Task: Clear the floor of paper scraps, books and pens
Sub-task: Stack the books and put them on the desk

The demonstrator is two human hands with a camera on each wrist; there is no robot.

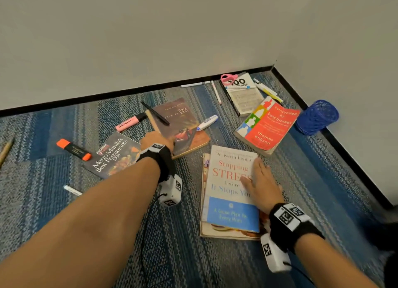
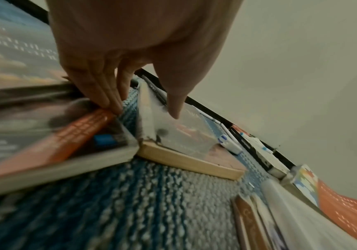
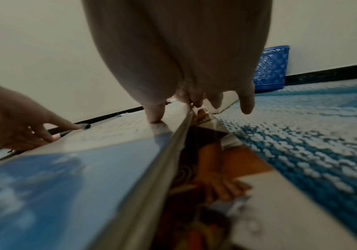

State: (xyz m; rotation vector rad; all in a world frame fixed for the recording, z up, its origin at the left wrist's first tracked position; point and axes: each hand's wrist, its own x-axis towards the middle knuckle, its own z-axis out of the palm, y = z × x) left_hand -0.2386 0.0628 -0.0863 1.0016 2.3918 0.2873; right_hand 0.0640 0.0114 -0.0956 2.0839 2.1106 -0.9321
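Note:
Books and pens lie scattered on the blue patterned carpet. My left hand [image 1: 159, 139] reaches onto the left edge of a brown book [image 1: 183, 124]; its thumb [image 2: 174, 111] touches the cover, and its straight fingers [image 2: 109, 99] point down into the gap beside the Metro Manila book [image 1: 114, 156]. A black pen [image 1: 155, 113] lies on the brown book. My right hand [image 1: 261, 184] rests flat and open on the white and blue Stopping Stress book [image 1: 228, 201], which tops a small stack.
A red book [image 1: 269, 126] and a "100" book [image 1: 242, 94] lie near the corner, with white and yellow pens around them. Elsewhere lie a pink highlighter [image 1: 129, 122], an orange highlighter [image 1: 74, 149] and a correction pen [image 1: 206, 122]. A blue basket [image 1: 316, 117] stands by the right wall.

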